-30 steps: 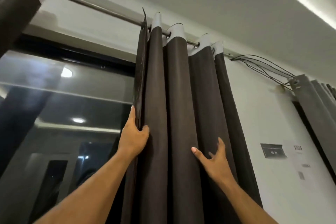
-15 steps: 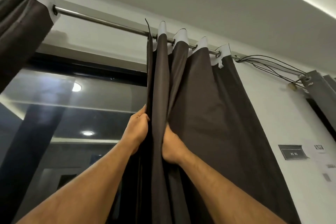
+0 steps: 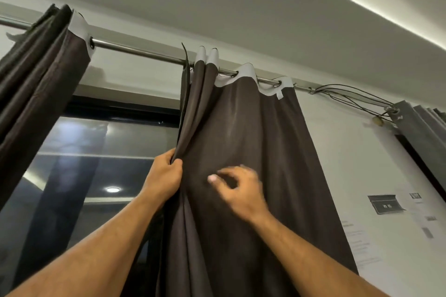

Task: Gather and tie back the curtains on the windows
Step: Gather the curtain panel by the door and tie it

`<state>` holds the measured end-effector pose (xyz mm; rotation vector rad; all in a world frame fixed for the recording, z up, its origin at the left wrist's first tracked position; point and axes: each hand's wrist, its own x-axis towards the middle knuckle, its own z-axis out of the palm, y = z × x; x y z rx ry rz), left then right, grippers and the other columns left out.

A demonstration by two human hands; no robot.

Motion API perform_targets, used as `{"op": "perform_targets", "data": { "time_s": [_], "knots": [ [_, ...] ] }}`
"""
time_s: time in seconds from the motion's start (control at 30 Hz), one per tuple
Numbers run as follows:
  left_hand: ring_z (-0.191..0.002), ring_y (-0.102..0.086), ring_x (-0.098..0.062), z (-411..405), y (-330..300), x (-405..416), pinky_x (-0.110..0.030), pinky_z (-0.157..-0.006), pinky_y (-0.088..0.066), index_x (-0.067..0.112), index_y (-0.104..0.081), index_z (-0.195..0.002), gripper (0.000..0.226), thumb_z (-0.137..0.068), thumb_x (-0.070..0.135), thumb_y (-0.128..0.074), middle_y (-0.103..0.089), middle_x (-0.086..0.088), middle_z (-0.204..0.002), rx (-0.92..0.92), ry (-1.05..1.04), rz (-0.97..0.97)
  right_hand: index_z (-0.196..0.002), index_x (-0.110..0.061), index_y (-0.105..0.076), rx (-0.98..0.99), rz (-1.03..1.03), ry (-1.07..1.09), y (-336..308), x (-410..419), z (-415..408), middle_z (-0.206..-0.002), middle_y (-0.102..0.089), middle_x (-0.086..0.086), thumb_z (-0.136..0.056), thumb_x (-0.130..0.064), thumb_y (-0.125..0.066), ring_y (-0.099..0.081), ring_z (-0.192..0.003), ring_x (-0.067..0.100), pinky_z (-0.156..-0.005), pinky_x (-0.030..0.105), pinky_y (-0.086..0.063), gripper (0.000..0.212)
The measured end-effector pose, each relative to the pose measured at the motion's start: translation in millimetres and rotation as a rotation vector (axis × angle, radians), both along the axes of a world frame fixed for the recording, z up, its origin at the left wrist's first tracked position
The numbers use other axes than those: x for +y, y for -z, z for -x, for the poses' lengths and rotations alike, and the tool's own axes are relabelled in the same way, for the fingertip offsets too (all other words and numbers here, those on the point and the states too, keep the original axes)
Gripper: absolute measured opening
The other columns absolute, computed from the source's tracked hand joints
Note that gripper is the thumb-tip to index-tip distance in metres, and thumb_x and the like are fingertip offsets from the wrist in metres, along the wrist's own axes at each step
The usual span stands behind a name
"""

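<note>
Curtain (image 3: 260, 152): dark brown, hangs lengthwise down from the rod (image 3: 144, 52), right of the window (image 3: 96, 152).
Left hand (image 3: 164, 176): fingers curled, gripping the curtain's bunched left edge.
Right hand (image 3: 241, 188): blurred, fingers loosely curled before the cloth, holding nothing.

A: What is found left of the grip, where the curtain (image 3: 253, 152) edge is held by the left hand (image 3: 164, 176)?

B: Open room before the window glass (image 3: 115, 149), bounded by a bunched curtain (image 3: 41, 84) further left.

A: And above?

B: The rod (image 3: 140, 52); rightward, spread fabric is met.
</note>
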<state>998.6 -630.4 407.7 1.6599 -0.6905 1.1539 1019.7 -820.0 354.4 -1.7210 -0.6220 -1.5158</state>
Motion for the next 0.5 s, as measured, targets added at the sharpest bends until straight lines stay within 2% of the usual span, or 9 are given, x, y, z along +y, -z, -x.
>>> {"op": "perform_targets", "data": {
  "time_s": [0.03, 0.1, 0.13, 0.2, 0.23, 0.3, 0.37, 0.43, 0.5],
  "knots": [
    [-0.094, -0.069, -0.013, 0, 1, -1, -0.028, -0.076, -0.054, 0.023, -0.066, -0.129, 0.036, -0.103, 0.014, -0.044, -0.073, 0.006, -0.103, 0.004, 0.018, -0.007, -0.138, -0.019, -0.064, -0.042, -0.176, 0.174, 2, -18, -5, -0.148, -0.056, 0.007, -0.081, -0.067, -0.073, -0.045, -0.144, 0.023, -0.121, 0.044, -0.032, 0.075],
    [-0.098, -0.068, -0.011, -1, 1, -5, -0.023, -0.076, -0.051, 0.021, -0.064, -0.134, 0.035, -0.106, 0.019, -0.043, -0.072, 0.007, -0.107, 0.003, 0.058, -0.005, -0.161, -0.018, -0.028, 0.161, -0.419, 0.251, 3, -49, -12, -0.170, -0.016, 0.015, -0.066, -0.087, -0.064, -0.012, -0.158, 0.032, -0.126, 0.053, -0.017, 0.122],
    [-0.102, -0.068, -0.011, -3, 2, -7, -0.026, -0.082, -0.053, 0.021, -0.062, -0.137, 0.035, -0.108, 0.022, -0.043, -0.072, 0.007, -0.111, 0.012, 0.079, 0.002, -0.164, -0.019, -0.010, 0.320, -0.483, 0.149, 4, -63, -14, -0.172, -0.004, 0.015, -0.057, -0.093, -0.062, -0.006, -0.159, 0.033, -0.126, 0.054, -0.013, 0.140],
    [-0.112, -0.066, -0.015, -7, 7, -10, -0.036, -0.101, -0.052, 0.022, -0.057, -0.144, 0.039, -0.109, 0.030, -0.043, -0.070, 0.005, -0.122, 0.045, 0.113, 0.010, -0.164, -0.020, 0.009, 0.526, -0.521, -0.208, 7, -80, -21, -0.172, -0.005, 0.011, -0.051, -0.089, -0.071, -0.017, -0.157, 0.033, -0.124, 0.050, -0.020, 0.155],
    [-0.116, -0.065, -0.015, -10, 11, -13, -0.040, -0.107, -0.049, 0.024, -0.055, -0.147, 0.041, -0.110, 0.033, -0.042, -0.069, 0.005, -0.127, 0.058, 0.120, 0.004, -0.163, -0.020, 0.010, 0.564, -0.485, -0.345, 9, -80, -25, -0.171, -0.014, 0.010, -0.055, -0.081, -0.080, -0.027, -0.153, 0.032, -0.123, 0.047, -0.027, 0.153],
    [-0.121, -0.062, -0.016, -15, 16, -16, -0.042, -0.112, -0.046, 0.028, -0.050, -0.150, 0.043, -0.110, 0.038, -0.039, -0.066, 0.005, -0.133, 0.069, 0.102, 0.002, -0.165, -0.017, -0.002, 0.529, -0.328, -0.388, 9, -70, -33, -0.164, -0.034, 0.010, -0.074, -0.048, -0.089, -0.044, -0.144, 0.027, -0.119, 0.037, -0.036, 0.129],
    [-0.122, -0.060, -0.019, -17, 19, -15, -0.045, -0.112, -0.045, 0.030, -0.047, -0.152, 0.044, -0.110, 0.037, -0.037, -0.064, 0.003, -0.133, 0.076, 0.062, 0.020, -0.160, -0.012, -0.025, 0.409, -0.161, -0.259, 6, -49, -34, -0.156, -0.047, 0.010, -0.088, -0.010, -0.075, -0.047, -0.142, 0.025, -0.118, 0.030, -0.035, 0.088],
    [-0.122, -0.060, -0.021, -19, 22, -13, -0.048, -0.112, -0.045, 0.027, -0.048, -0.152, 0.043, -0.111, 0.035, -0.038, -0.065, 0.000, -0.132, 0.075, 0.036, 0.053, -0.158, -0.013, -0.035, 0.314, 0.015, -0.183, 0, -19, -27, -0.155, -0.050, 0.009, -0.092, -0.002, -0.063, -0.046, -0.144, 0.026, -0.121, 0.033, -0.034, 0.072],
    [-0.117, -0.064, -0.021, -16, 21, -11, -0.048, -0.110, -0.047, 0.025, -0.055, -0.146, 0.041, -0.109, 0.038, -0.042, -0.068, -0.002, -0.128, 0.078, 0.072, 0.075, -0.157, -0.021, -0.036, 0.238, 0.193, -0.141, -9, 18, -13, -0.151, -0.055, 0.009, -0.095, -0.012, -0.062, -0.052, -0.138, 0.032, -0.116, 0.040, -0.042, 0.068]
  ]
}}
